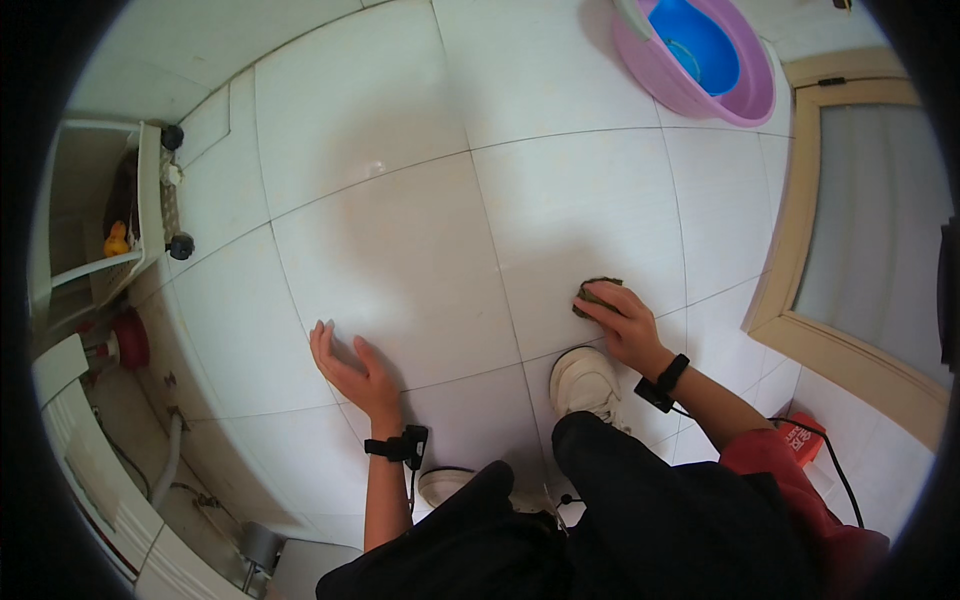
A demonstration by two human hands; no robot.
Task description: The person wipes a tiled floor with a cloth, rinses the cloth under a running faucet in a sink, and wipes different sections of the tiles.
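Note:
In my right hand is a dark green, crumpled scrubbing pad or rag; which of the two I cannot tell. My fingers press it against the white tiled floor, just ahead of my right shoe. Off to the left, my left hand hovers over or rests lightly on the tiles, fingers stretched and thumb apart, with nothing in it. Black straps with small devices circle both wrists.
A pink basin holding a blue basin stands far right, near a wood-framed door. A wheeled white rack lines the left side, with a red plunger-like thing below it. A red box sits by my right arm.

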